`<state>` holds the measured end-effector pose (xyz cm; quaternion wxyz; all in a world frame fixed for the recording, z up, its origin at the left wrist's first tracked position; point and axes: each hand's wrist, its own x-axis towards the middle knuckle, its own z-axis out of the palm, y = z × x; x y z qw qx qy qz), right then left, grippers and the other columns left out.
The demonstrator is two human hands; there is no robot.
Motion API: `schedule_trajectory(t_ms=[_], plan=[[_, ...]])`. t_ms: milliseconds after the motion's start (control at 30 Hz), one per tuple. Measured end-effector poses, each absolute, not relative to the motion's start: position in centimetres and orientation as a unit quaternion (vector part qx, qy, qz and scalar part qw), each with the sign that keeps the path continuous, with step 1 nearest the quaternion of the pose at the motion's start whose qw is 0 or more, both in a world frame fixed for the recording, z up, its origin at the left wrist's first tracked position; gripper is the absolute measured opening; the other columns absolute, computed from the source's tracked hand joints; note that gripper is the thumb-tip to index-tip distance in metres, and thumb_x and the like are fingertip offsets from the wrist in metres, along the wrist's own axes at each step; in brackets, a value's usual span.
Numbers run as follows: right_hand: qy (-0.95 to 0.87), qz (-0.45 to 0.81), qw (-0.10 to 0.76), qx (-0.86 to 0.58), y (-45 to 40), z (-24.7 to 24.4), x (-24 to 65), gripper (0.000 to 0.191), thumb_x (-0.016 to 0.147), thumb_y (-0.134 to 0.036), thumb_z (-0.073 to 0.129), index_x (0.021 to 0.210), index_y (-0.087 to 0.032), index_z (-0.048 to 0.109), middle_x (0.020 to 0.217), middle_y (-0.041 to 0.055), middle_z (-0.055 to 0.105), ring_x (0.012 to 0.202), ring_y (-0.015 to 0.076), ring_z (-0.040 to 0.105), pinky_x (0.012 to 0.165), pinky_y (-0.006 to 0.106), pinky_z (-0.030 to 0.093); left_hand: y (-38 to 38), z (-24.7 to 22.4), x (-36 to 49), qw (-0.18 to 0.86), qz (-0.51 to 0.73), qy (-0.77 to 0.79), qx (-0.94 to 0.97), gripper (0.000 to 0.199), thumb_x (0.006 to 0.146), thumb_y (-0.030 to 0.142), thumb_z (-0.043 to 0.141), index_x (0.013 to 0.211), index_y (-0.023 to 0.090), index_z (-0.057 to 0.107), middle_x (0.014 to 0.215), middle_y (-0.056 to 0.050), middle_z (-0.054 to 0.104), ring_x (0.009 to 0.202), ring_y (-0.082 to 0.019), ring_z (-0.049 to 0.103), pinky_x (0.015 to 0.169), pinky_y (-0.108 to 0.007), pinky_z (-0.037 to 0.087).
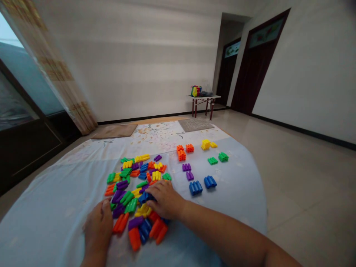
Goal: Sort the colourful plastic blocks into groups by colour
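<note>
A pile of plastic blocks shaped like joined tubes, in green, purple, yellow, orange and blue, lies spread on the cloth-covered table. My right hand [165,200] reaches over the middle of the pile, its fingers closed on a blue block [144,197]. At the pile's left edge rests my left hand [98,226], holding nothing that I can see, its fingers loosely apart beside a green block [113,206]. Nearest to me in the pile are an orange block [134,238] and a purple block [135,222].
Right of the pile, blocks stand grouped by colour: orange blocks [181,154], yellow blocks [205,144], green blocks [223,157], purple blocks [189,175] and blue blocks [196,188]. Two flat mats lie at the table's far side, a brown mat [115,131] and a grey mat [195,125].
</note>
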<state>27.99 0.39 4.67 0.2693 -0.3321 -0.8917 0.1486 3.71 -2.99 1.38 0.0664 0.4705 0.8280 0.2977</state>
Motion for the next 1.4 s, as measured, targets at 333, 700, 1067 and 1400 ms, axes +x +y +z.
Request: schedule_trajectory(t_ms=[333, 700, 1067, 1400], plan=[[-0.847, 0.172, 0.363, -0.347, 0.8, 7.7, 36.5, 0.049, 0.071, -0.016, 0.063, 0.12, -0.018, 0.055, 0.113, 0.0092, 0.061, 0.108, 0.0212, 0.052, 0.095, 0.038, 0.04, -3.2, 1.8, 3.7, 0.095, 0.283, 0.829, 0.473, 0.063, 0.086, 0.051, 0.014, 0.116, 0.017, 0.057, 0.115, -0.016, 0.061, 0.109, -0.031, 0.053, 0.09, -0.041, 0.04], [-0.824, 0.161, 0.245, -0.485, 2.8, 6.7, 49.5, 0.053, 0.068, -0.011, 0.065, 0.12, -0.018, 0.058, 0.115, 0.0109, 0.062, 0.108, 0.0239, 0.055, 0.094, 0.044, 0.043, -3.1, 0.8, 2.9, 0.075, 0.3, 0.82, 0.482, 0.059, 0.086, 0.049, 0.016, 0.11, 0.017, 0.06, 0.112, -0.017, 0.064, 0.102, -0.031, 0.056, 0.083, -0.041, 0.045], [-0.832, 0.175, 0.127, -0.511, 3.1, 7.1, 49.4, 0.073, 0.067, -0.02, 0.072, 0.135, -0.016, 0.047, 0.131, 0.0158, 0.05, 0.123, 0.0282, 0.044, 0.103, 0.042, 0.035, -3.3, 0.9, 3.1, 0.095, 0.317, 0.82, 0.468, 0.057, 0.085, 0.049, 0.018, 0.107, 0.018, 0.061, 0.113, -0.015, 0.063, 0.106, -0.031, 0.055, 0.089, -0.043, 0.044], [-0.856, 0.133, -0.059, -0.495, 5.1, 7.5, 46.9, 0.084, 0.061, -0.026, 0.077, 0.138, -0.018, 0.043, 0.126, 0.0148, 0.057, 0.114, 0.031, 0.054, 0.092, 0.038, 0.043, -3.4, 1.3, 3.3, 0.075, 0.32, 0.811, 0.484, 0.057, 0.085, 0.047, 0.02, 0.105, 0.017, 0.063, 0.108, -0.015, 0.066, 0.102, -0.03, 0.059, 0.086, -0.04, 0.046]])
